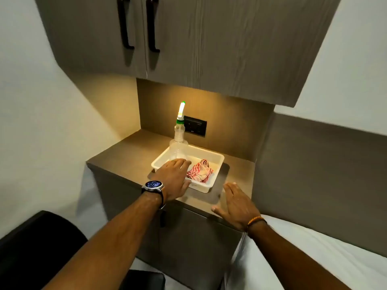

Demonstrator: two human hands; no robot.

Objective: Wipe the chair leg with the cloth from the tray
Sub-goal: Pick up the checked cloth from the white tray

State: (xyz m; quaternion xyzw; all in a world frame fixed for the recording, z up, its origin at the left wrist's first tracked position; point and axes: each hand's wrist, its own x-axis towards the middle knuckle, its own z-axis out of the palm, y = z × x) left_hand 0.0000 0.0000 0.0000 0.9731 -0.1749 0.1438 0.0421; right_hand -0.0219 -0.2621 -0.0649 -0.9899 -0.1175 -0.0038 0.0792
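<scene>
A crumpled red-and-white striped cloth point(200, 171) lies in the right half of a white plastic tray point(216, 159) on a brown bedside counter. My left hand point(174, 178), with a watch on the wrist, hovers palm down over the tray's near left part, fingers apart, just left of the cloth and holding nothing. My right hand point(236, 205) is spread flat over the counter's front edge, to the right of the tray, also holding nothing. A black chair point(39, 248) shows at the bottom left; its legs are out of view.
A clear spray bottle point(178, 141) with a green-and-white nozzle stands in the tray's back left corner. Wall cabinets point(188, 38) with dark handles hang overhead. A black socket plate point(195, 126) is on the back panel. A white bed point(314, 258) lies at the right.
</scene>
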